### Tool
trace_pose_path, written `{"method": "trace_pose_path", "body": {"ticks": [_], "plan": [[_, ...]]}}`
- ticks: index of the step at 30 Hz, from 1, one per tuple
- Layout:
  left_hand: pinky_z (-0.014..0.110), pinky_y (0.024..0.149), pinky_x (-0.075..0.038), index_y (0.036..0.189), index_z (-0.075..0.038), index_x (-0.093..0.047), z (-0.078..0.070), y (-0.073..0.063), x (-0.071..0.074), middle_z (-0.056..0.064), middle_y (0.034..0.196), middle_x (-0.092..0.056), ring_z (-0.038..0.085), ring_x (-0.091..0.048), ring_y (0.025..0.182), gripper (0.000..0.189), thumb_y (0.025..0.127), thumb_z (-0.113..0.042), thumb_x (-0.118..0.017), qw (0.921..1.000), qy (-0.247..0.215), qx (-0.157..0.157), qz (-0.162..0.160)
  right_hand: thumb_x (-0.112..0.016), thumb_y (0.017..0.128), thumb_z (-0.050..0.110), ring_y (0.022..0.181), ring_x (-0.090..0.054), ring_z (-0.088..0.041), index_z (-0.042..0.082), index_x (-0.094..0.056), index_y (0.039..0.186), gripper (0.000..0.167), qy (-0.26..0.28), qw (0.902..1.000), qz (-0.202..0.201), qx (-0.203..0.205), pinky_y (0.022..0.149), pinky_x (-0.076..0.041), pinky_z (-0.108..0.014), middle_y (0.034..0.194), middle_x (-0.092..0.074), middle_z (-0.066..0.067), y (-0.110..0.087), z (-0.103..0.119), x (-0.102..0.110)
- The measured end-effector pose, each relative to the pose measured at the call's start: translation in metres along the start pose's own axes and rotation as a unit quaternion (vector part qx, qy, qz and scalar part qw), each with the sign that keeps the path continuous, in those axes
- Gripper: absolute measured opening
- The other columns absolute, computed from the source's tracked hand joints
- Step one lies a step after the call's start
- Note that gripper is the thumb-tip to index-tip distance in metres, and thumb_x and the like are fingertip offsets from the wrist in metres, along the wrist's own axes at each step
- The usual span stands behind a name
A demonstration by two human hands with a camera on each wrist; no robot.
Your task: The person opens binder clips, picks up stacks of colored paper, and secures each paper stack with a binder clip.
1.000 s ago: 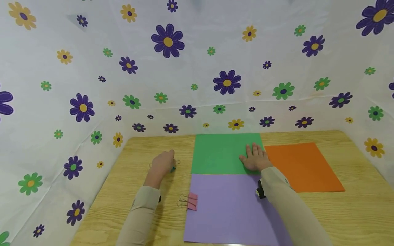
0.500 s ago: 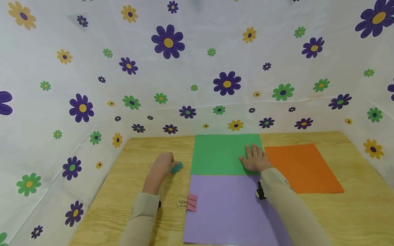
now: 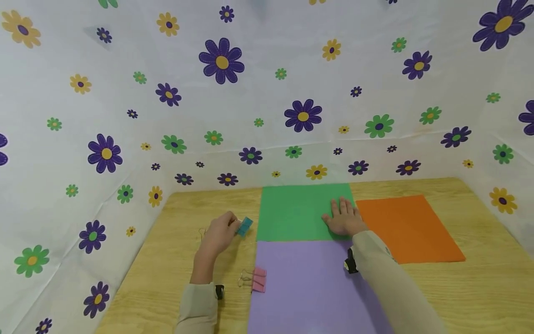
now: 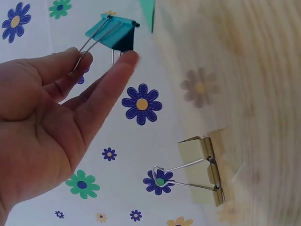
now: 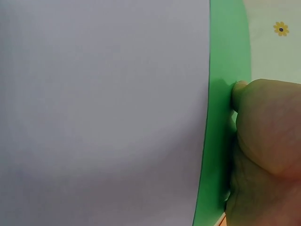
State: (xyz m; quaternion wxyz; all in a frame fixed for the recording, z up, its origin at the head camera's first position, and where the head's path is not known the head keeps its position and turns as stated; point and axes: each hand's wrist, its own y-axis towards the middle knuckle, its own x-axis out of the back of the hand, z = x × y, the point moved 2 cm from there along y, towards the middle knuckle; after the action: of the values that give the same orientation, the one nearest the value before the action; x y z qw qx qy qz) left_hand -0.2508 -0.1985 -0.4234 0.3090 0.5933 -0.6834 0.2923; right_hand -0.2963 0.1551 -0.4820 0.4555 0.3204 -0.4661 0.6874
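Evidently, one clip is placed: the pink clip [image 3: 259, 280] sits on the left edge of the purple sheet [image 3: 308, 287]. The teal clip [image 3: 244, 226] is off the paper, pinched by its wire handle in the left hand's [image 3: 219, 235] fingers, just beside the green sheet [image 3: 296, 211], which shows no clip. Loose on the tabletop [image 3: 167, 260] lies another clip [image 4: 192, 157], probably yellow, seemingly unused. The right hand [image 3: 343, 219] rests on the green sheet, fingers spread, grasping nothing.
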Motion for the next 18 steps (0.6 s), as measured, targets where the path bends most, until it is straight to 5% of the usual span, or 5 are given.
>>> {"method": "trace_pose_path", "body": {"ticks": [5, 9, 14, 18], "plan": [[0.031, 0.058, -0.038, 0.095, -0.005, -0.055, -0.002, -0.004, 0.006, 0.008, 0.080, -0.051, 0.019, -0.046, 0.069, 0.017, 0.105, -0.017, -0.050, 0.9997, 0.001, -0.024, -0.004, -0.028, 0.107, 0.043, 0.149, 0.010, -0.045, -0.003, -0.001, 0.157, 0.072, 0.008, 1.0000, -0.001, 0.001, 0.119, 0.005, -0.059, 0.161, 0.011, -0.028, -0.010, 0.009, 0.009], [0.031, 0.058, -0.037, 0.093, -0.004, -0.057, -0.003, -0.002, 0.013, 0.008, 0.082, -0.047, 0.019, -0.041, 0.066, 0.018, 0.104, -0.016, -0.051, 0.9987, -0.012, -0.045, -0.021, -0.028, 0.107, 0.044, 0.149, 0.010, -0.046, -0.001, -0.001, 0.157, 0.073, 0.010, 0.9998, -0.014, 0.006, 0.118, 0.004, -0.061, 0.161, 0.011, -0.027, 0.001, 0.003, 0.006], [0.030, 0.057, -0.038, 0.094, -0.004, -0.053, 0.001, -0.007, 0.019, 0.006, 0.079, -0.049, 0.016, -0.044, 0.063, 0.021, 0.105, -0.021, -0.049, 0.9965, -0.080, -0.009, -0.020, -0.031, 0.105, 0.046, 0.148, 0.011, -0.047, -0.002, 0.000, 0.157, 0.077, 0.024, 0.9994, -0.019, 0.016, 0.118, 0.004, -0.062, 0.161, 0.012, -0.029, 0.009, -0.006, -0.001], [0.037, 0.076, -0.050, 0.099, -0.002, -0.052, 0.003, -0.012, 0.026, 0.013, 0.101, -0.060, 0.027, -0.062, 0.093, 0.023, 0.107, -0.023, -0.046, 0.9898, -0.140, 0.021, -0.018, -0.035, 0.104, 0.040, 0.148, 0.007, -0.048, -0.006, -0.004, 0.155, 0.076, 0.029, 0.9988, -0.021, 0.034, 0.117, 0.001, -0.064, 0.160, 0.009, -0.032, 0.010, -0.008, -0.001]]}}
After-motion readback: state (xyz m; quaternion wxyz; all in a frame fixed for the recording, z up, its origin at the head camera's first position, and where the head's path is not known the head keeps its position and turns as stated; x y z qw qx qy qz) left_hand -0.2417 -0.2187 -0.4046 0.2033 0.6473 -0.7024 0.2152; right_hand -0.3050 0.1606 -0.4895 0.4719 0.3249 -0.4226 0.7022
